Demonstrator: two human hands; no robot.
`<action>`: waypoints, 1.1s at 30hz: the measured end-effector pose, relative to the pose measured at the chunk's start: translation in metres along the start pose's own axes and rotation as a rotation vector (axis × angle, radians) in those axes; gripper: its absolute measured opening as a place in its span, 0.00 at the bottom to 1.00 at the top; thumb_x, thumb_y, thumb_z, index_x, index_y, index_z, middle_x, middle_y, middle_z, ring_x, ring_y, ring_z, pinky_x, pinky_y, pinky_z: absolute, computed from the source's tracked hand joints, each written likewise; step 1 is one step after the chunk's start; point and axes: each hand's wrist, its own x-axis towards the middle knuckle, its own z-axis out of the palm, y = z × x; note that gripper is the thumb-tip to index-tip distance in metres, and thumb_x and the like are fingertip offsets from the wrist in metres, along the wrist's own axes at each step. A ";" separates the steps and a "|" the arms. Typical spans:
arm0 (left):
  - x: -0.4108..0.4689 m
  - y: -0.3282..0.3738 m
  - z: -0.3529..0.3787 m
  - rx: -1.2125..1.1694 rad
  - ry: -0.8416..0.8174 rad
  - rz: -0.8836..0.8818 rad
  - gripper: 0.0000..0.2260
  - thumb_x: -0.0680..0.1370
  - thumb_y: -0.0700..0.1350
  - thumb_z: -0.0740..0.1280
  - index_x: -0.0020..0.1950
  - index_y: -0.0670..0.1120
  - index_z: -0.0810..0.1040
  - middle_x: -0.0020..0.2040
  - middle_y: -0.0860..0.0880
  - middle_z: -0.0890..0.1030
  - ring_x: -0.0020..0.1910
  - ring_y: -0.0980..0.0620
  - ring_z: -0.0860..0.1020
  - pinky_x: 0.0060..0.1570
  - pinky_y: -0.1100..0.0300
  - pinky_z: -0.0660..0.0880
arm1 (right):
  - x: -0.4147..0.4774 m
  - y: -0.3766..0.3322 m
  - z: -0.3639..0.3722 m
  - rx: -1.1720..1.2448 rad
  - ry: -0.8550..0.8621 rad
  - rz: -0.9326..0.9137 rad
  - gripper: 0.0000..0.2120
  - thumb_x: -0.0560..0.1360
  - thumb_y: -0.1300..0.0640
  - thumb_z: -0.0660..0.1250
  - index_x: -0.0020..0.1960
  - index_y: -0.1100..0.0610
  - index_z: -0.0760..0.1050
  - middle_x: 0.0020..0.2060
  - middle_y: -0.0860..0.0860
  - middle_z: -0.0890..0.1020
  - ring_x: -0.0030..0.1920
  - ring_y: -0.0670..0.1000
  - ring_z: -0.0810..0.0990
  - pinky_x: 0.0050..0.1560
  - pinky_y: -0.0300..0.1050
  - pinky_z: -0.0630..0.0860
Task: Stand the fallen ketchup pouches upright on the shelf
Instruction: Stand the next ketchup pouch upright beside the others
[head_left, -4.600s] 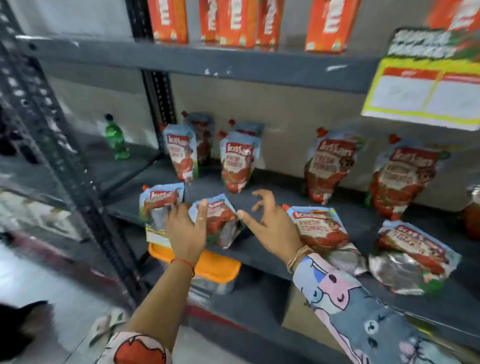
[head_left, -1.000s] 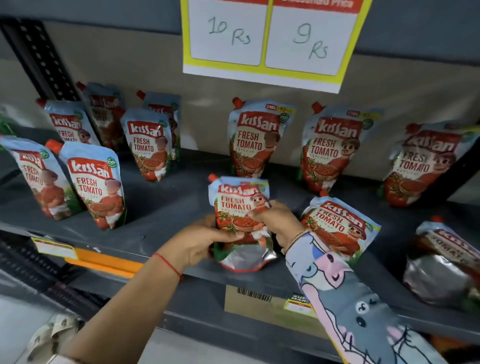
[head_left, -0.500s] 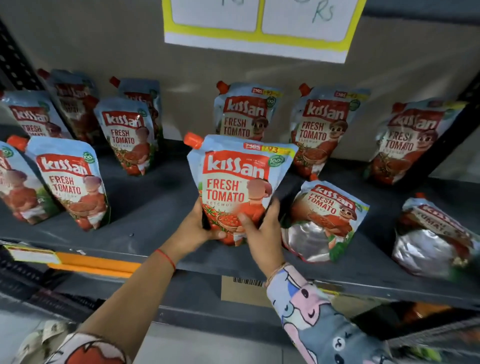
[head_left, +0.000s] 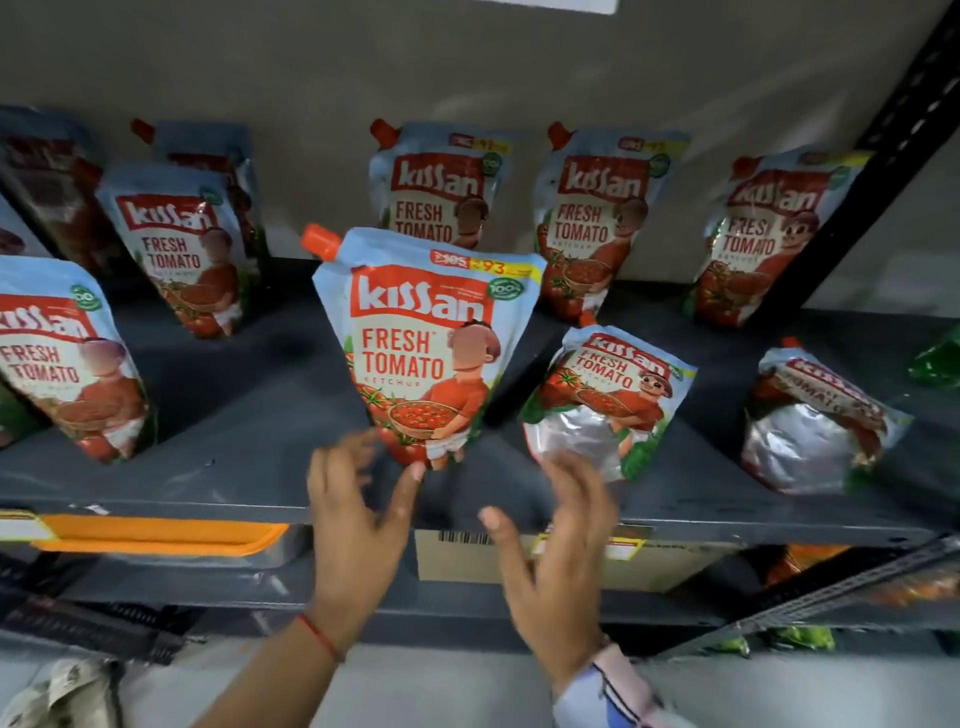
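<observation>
Hands have let go: left hand (head_left: 358, 525) and right hand (head_left: 558, 561), both spread, leave the centre blue-and-red ketchup pouch (head_left: 423, 348) upright on the dark grey metal shelf (head_left: 249, 467); two fallen pouches remain at right.

1. Your two bare hands show, the left hand (head_left: 358, 525) and the right hand (head_left: 558, 561); neither wears a glove or a ring that can be seen.
2. A thin red thread bracelet (head_left: 318, 636) circles your left wrist, and the forearm below it is bare.
3. Your right wrist ends in a pale blue printed fabric sleeve cuff (head_left: 608, 693) with dark outlines and a pink patch.
</observation>
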 end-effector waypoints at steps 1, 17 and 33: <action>-0.011 0.013 0.007 -0.018 -0.053 0.042 0.16 0.71 0.53 0.69 0.53 0.47 0.74 0.43 0.55 0.71 0.44 0.63 0.69 0.47 0.77 0.66 | 0.004 0.006 -0.011 -0.014 0.130 0.049 0.29 0.73 0.38 0.59 0.64 0.58 0.65 0.63 0.53 0.67 0.65 0.49 0.64 0.69 0.39 0.61; 0.035 0.092 0.099 -0.548 -0.947 -0.842 0.21 0.56 0.56 0.73 0.45 0.48 0.80 0.39 0.52 0.84 0.43 0.53 0.79 0.41 0.62 0.75 | 0.115 0.096 -0.104 1.059 -0.633 1.071 0.18 0.62 0.62 0.72 0.52 0.59 0.79 0.43 0.55 0.86 0.43 0.54 0.84 0.43 0.50 0.82; 0.023 0.056 0.108 -0.551 -0.675 -0.325 0.35 0.67 0.26 0.68 0.62 0.58 0.62 0.62 0.52 0.73 0.67 0.49 0.68 0.68 0.49 0.65 | 0.095 0.104 -0.065 0.554 -0.457 0.301 0.34 0.65 0.65 0.74 0.59 0.37 0.63 0.57 0.40 0.77 0.58 0.41 0.76 0.57 0.41 0.76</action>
